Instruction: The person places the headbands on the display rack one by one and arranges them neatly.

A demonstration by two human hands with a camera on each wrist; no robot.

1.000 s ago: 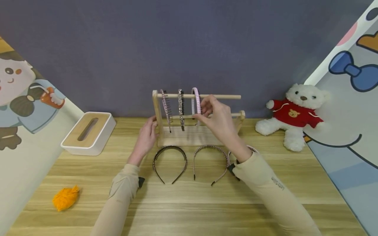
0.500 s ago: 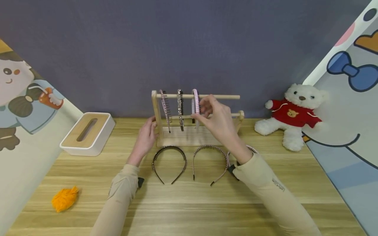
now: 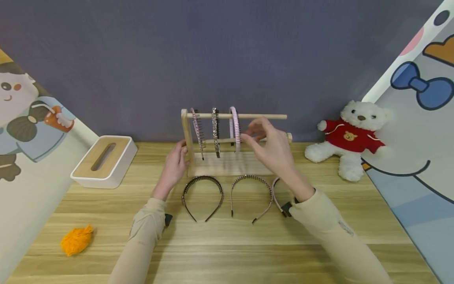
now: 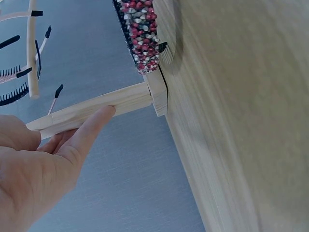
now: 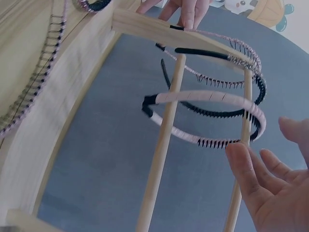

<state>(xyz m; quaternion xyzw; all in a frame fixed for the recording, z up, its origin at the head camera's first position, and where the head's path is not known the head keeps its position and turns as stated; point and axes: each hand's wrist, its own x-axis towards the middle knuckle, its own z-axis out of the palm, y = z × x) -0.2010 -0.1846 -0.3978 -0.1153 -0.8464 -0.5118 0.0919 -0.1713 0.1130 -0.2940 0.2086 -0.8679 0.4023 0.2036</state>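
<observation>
My left hand (image 3: 176,159) holds the left upright of a wooden headband stand (image 3: 227,166), its thumb and fingers on either side of the post in the left wrist view. Three headbands hang on the stand's rods: a thin pink one (image 3: 197,130) at the left, a glittery jewelled one (image 3: 214,128) in the middle and a pink wrapped one (image 3: 237,132) to their right. My right hand (image 3: 273,149) is just right of the wrapped headband, fingers spread and holding nothing. The right wrist view shows its fingertips close to that headband (image 5: 207,95), near the rod.
In front of the stand lie a dark headband (image 3: 203,178), a pinkish toothed one (image 3: 252,176) and another headband (image 3: 274,193), partly hidden by my right wrist. A tissue box (image 3: 103,157) and an orange yarn ball (image 3: 76,240) are at left, a teddy bear (image 3: 354,136) at right.
My right hand has let go of the pink wrapped headband and drawn back to the right. The headband stays hanging on the rods. My left hand remains on the upright.
</observation>
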